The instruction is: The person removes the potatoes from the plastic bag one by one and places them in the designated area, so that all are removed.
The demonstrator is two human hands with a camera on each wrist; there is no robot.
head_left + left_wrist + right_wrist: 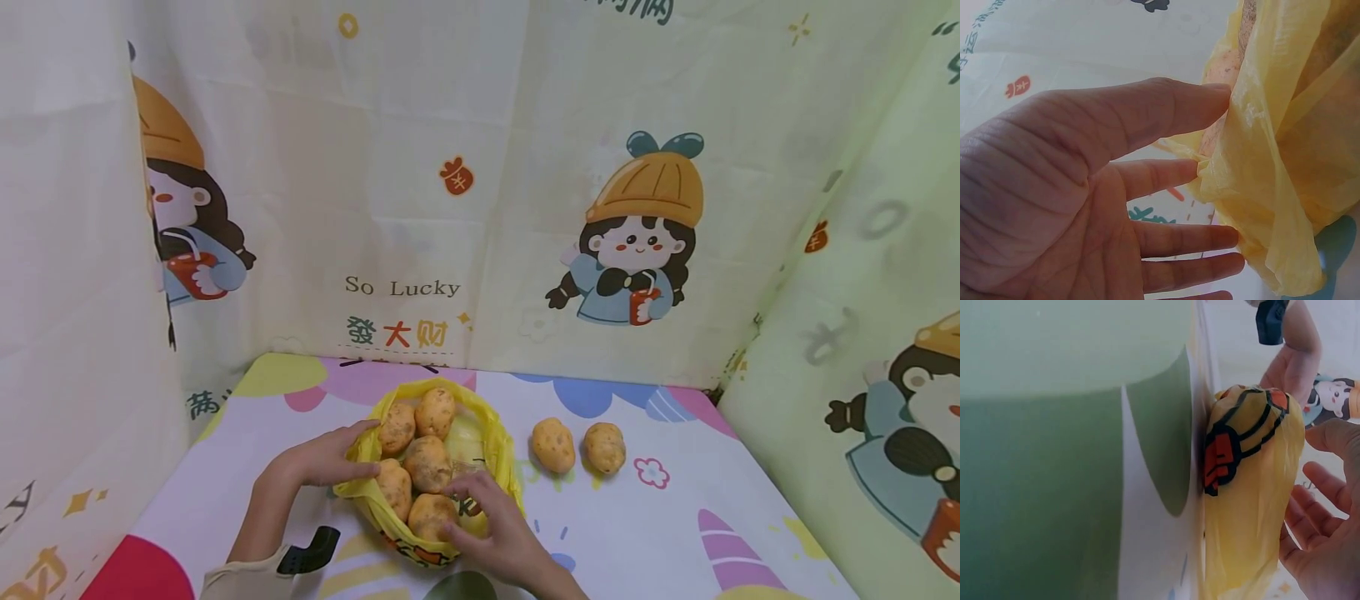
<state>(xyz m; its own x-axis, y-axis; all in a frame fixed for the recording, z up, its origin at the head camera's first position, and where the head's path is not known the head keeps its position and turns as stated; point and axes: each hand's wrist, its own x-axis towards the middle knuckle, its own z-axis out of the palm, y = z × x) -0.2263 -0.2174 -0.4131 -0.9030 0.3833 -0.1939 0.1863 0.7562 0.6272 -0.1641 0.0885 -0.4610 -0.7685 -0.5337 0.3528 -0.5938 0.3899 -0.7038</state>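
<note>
A yellow plastic bag (500,450) stands with its mouth spread wide, and several potatoes (428,464) lie inside. At the bag's left side is my left hand (318,457). In the left wrist view its thumb and fingers (1163,240) are nearly straight, the tips against the yellow plastic. My right hand (498,527) reaches over the near right rim, its fingers loosely bent beside the nearest potato (432,517). The right wrist view shows that hand (1332,525) spread, with nothing gripped; whether a fingertip touches the potato I cannot tell.
Two loose potatoes, one (553,445) and another (604,448), lie side by side to the right of the bag. The table (630,542) has a colourful printed cover. Printed cloth walls (510,250) enclose it at the back, left and right.
</note>
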